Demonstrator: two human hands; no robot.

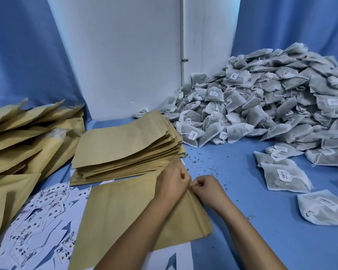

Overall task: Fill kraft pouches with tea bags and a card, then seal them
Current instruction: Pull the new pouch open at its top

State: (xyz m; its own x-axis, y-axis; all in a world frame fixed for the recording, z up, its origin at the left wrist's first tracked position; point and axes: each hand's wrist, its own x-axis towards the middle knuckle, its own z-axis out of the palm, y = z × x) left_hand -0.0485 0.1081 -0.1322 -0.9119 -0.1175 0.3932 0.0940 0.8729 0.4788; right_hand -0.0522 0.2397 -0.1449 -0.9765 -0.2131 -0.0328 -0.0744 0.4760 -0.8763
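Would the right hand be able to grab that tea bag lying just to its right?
Probably yes. The right hand is pinching the kraft pouch edge together with the left hand, so it must let go first. Only bare blue tabletop lies between it and the tea bag.

wall (125, 55): white, vertical pipe (182, 36) | curtains (23, 51): blue, both sides | table cover (242, 182): blue
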